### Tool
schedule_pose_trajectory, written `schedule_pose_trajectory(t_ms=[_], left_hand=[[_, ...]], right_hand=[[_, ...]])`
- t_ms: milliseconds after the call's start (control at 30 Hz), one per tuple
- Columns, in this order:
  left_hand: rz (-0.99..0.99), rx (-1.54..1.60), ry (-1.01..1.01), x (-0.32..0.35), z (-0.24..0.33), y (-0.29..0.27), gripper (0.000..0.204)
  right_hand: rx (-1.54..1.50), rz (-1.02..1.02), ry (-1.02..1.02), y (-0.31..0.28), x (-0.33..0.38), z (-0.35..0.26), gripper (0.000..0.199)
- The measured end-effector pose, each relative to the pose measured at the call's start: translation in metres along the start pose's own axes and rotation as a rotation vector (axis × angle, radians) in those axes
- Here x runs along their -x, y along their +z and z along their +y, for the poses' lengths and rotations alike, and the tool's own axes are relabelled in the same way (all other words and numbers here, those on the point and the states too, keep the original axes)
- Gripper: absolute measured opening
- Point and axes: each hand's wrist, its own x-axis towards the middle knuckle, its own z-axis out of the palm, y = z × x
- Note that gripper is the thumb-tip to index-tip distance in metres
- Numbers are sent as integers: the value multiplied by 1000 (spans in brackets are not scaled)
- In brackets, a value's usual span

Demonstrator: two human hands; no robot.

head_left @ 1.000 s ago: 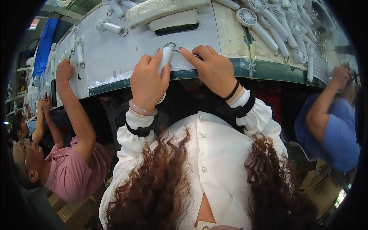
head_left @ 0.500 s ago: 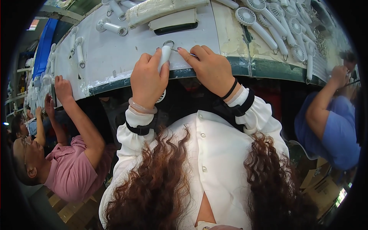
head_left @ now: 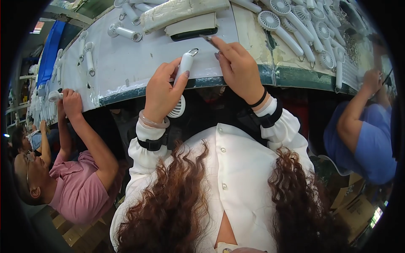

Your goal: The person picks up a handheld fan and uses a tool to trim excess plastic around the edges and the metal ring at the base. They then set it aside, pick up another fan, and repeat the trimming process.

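Note:
My left hand (head_left: 163,90) is closed round the white handle (head_left: 185,63) of a small handheld fan, just in front of the table's edge. A metal ring (head_left: 193,52) hangs at the handle's far end. The round fan head (head_left: 178,108) shows below my wrist side, its grille facing up. My right hand (head_left: 241,69) pinches a thin dark metal tool (head_left: 207,39), its exact kind too small to make out. The tool's tip points left and away, above the table and apart from the ring.
A white wrapped block (head_left: 179,17) and a black-edged pad (head_left: 194,34) lie beyond my hands. Several white handheld fans (head_left: 280,33) are heaped at right; more (head_left: 122,31) lie at left. The table's green edge (head_left: 143,90) runs before me. Co-workers in pink (head_left: 80,177) and blue (head_left: 371,143) sit alongside.
My right hand has drawn the tool away from the ring, upward and right. The fan in my left hand has tilted right, and more of its head shows. The pink-shirted co-worker now holds a fan.

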Motion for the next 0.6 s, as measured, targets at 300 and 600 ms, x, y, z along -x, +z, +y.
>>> schedule_pose_trajectory(t_ms=[300,600], left_hand=[[-6,42,67,6,19,1,41],[-15,-47,106,5,22,-1,41]], right_hand=[[-803,-220,452,-3,-11,-8,30],[-567,-195,264,-5,-15,-11,27]])
